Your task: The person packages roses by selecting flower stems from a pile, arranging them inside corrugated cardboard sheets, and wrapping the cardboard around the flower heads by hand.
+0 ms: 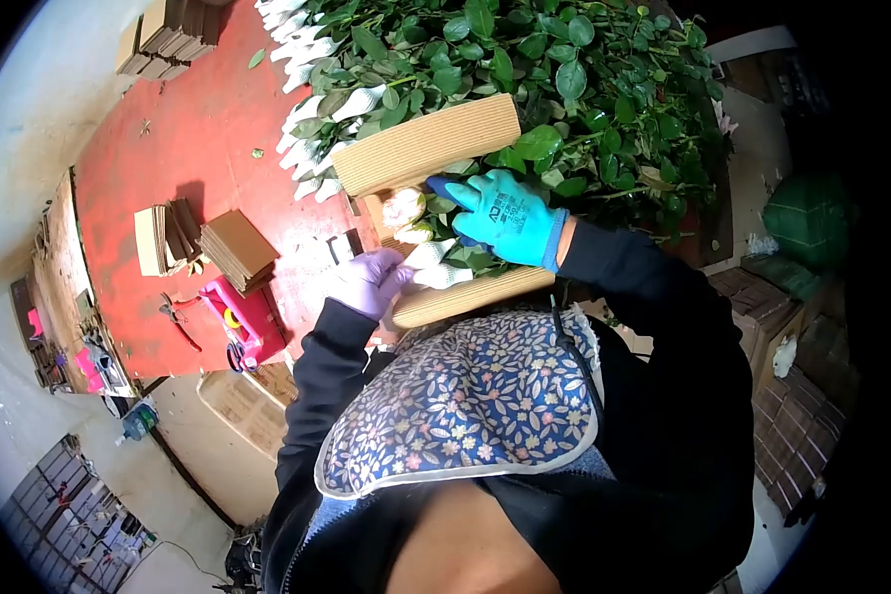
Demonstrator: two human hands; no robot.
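Note:
My left hand [368, 282], in a thin purple glove, has its fingers closed at the tip of a white-sleeved flower head [428, 254]. My right hand [505, 220], in a blue coated glove, curls over the stems just behind two pale pink roses [404, 210]; its fingertips are partly hidden. Around the flowers is a corrugated cardboard wrap, with one raised flap [426, 144] on the far side and another flap [473, 297] close to my apron. Leaves stick out between the flaps under my right hand.
A large pile of leafy rose stems [584, 89] with white-sleeved heads covers the far table. On the red tabletop [129, 129] are cardboard stacks [238, 247], pliers [180, 319], a pink tape dispenser [246, 322] and scissors [236, 356]. More cardboard [173, 35] stands at the far left.

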